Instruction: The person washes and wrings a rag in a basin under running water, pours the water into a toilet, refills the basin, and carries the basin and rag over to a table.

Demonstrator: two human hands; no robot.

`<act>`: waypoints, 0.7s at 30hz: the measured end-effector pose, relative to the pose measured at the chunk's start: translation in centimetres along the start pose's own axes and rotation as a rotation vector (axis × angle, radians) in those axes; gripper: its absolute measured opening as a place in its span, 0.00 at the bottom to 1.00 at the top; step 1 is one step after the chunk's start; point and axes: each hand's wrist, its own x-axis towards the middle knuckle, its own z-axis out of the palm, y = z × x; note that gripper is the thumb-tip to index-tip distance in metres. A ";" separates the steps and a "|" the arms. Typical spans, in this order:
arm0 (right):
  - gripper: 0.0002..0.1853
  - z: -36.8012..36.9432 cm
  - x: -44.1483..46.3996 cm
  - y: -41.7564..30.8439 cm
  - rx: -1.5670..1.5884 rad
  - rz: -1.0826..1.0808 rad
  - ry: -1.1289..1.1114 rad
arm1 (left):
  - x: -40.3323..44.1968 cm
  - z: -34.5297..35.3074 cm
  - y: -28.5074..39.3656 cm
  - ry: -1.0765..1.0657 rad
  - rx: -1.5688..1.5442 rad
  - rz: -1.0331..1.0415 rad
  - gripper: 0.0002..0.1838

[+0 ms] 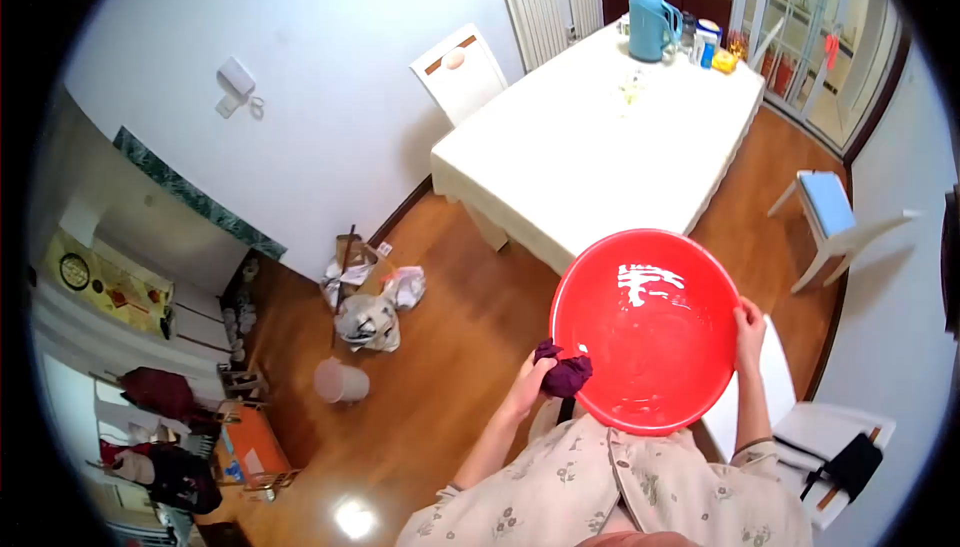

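A large red basin (650,347) is held in front of my body, its open side facing up at me. My left hand (524,387) is closed around a crumpled dark purple cloth (567,371), which presses against the left side of the basin's rim. On the opposite side, my right hand (749,332) grips the rim, thumb over the edge. Bright reflections shine on the basin's inside; whether it has water in it I cannot tell.
Ahead stands a table (560,167) with a pale cloth, bearing a blue thermos jug (652,22) and small containers. Chairs stand at the right (828,212) and behind the table (460,72). Bags (370,319) and a white bin (341,381) sit on the floor at left.
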 end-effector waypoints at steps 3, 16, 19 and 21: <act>0.12 3.3 6.3 0.9 -0.032 0.016 0.029 | 8.1 0.4 1.9 -0.032 -0.021 0.012 0.20; 0.12 16.8 26.7 4.0 -0.169 -0.055 -0.113 | 24.2 2.1 7.5 0.241 0.099 -0.140 0.19; 0.12 19.3 30.3 3.7 -0.129 -0.053 -0.174 | 26.0 3.4 7.2 0.351 0.111 -0.181 0.19; 0.13 20.3 32.4 3.6 -0.183 -0.060 -0.240 | 27.4 3.6 6.1 0.410 0.074 -0.187 0.19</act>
